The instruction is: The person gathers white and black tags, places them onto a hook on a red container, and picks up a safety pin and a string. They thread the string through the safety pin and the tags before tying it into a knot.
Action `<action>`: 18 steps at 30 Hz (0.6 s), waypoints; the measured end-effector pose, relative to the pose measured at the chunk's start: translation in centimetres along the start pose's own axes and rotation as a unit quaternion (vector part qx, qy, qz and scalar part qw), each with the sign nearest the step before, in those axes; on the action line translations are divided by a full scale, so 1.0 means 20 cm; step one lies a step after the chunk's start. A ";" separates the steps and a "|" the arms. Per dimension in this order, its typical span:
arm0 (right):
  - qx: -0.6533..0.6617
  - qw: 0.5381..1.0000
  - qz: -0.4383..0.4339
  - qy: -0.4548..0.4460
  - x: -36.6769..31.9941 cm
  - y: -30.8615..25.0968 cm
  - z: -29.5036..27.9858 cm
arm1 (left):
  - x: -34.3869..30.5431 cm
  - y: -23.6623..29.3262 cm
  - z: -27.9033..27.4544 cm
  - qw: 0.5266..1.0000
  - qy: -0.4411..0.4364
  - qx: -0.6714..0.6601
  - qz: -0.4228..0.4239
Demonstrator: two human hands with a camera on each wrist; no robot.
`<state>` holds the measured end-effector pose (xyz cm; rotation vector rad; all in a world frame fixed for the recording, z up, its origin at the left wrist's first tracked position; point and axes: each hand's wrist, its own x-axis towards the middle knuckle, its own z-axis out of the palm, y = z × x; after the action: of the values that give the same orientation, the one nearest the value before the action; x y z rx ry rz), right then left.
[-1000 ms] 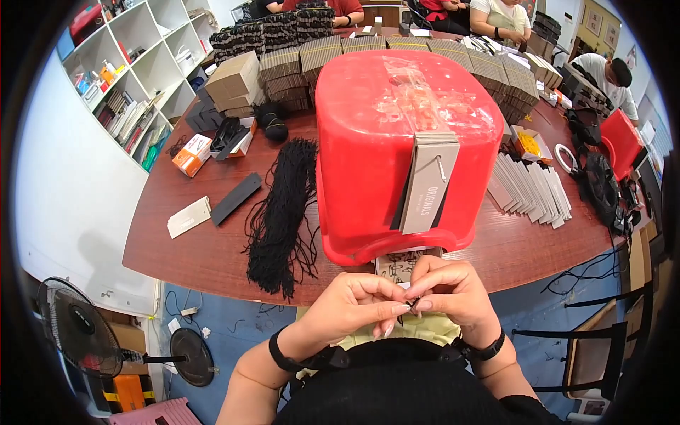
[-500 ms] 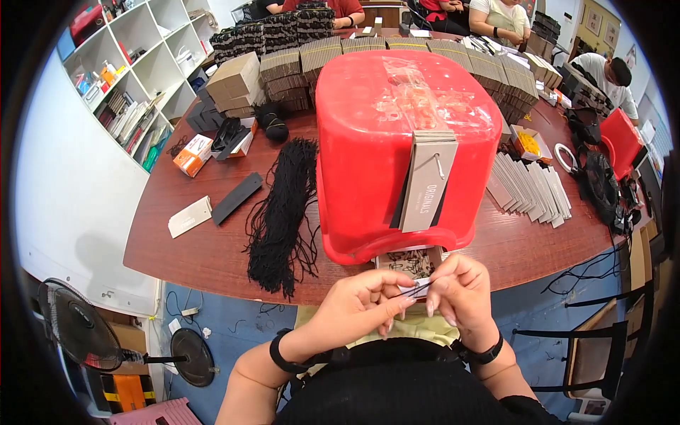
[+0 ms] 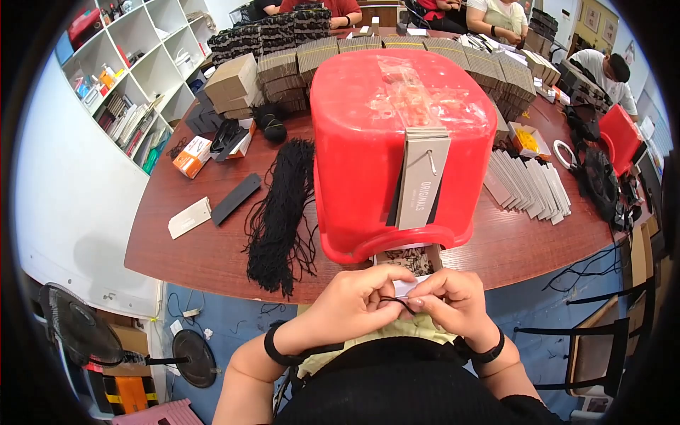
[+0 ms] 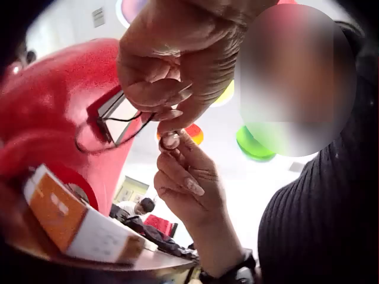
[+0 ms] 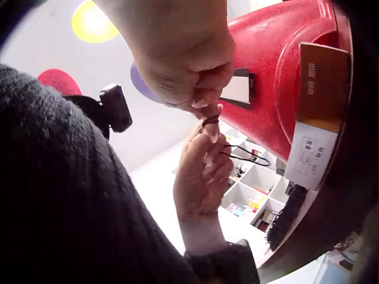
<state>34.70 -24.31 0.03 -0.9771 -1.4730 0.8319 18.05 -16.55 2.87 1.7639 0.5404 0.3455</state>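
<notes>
My left hand and right hand meet in front of the table edge, fingertips touching. Between them they pinch a thin black cord; a loop of the cord hangs out from the left fingers in the left wrist view. In the right wrist view the cord bends round a fingertip where the hands meet. Just beyond the hands stands an open small box holding small dark pieces, partly under an upturned red tub. Grey tags marked ORIGINALS hang on the tub's front.
A bundle of black cords lies left of the tub, with a black tag and a beige tag beside it. Fanned tags lie at the right. Stacked tags line the back, and a fan stands at lower left.
The hands were together, drew slightly apart with the cord stretched between them, and are together again. The cord now curves below the fingers. The head view has shifted slightly.
</notes>
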 end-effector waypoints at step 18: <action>0.355 0.899 0.254 -0.036 0.04 0.05 -0.01 | 0.06 -0.18 0.03 0.912 -0.088 -0.390 -0.091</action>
<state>35.02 -23.29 -0.52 -0.7611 -0.8345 1.6563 18.72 -15.64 -0.71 0.9482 0.3575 0.2220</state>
